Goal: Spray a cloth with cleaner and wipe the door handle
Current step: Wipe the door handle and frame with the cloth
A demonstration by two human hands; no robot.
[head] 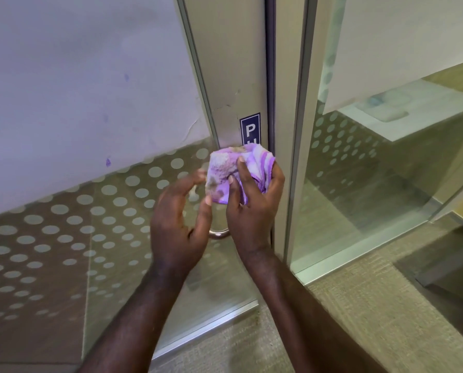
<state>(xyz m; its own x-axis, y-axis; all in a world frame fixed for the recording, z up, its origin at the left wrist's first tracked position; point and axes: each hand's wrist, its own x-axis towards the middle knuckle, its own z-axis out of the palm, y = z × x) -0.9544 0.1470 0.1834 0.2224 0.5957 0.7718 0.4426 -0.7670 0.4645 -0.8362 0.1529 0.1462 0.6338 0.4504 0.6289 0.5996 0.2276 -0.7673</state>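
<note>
Both forearms reach up from the bottom edge. A bunched purple cloth [229,175] is gripped by the right hand [254,208], fingers curled round it, just below a blue door sign [249,129]. Beside it, the left hand [180,224] is held with fingers loosely spread, empty. No sprayer is seen. Only the door handle's [219,233] lower bend shows between the wrists; wiping seems about to begin.

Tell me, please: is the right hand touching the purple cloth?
Touching. The head view shows the right hand gripping the purple cloth, its thumb and fingers curled around the bunched fabric.
</note>
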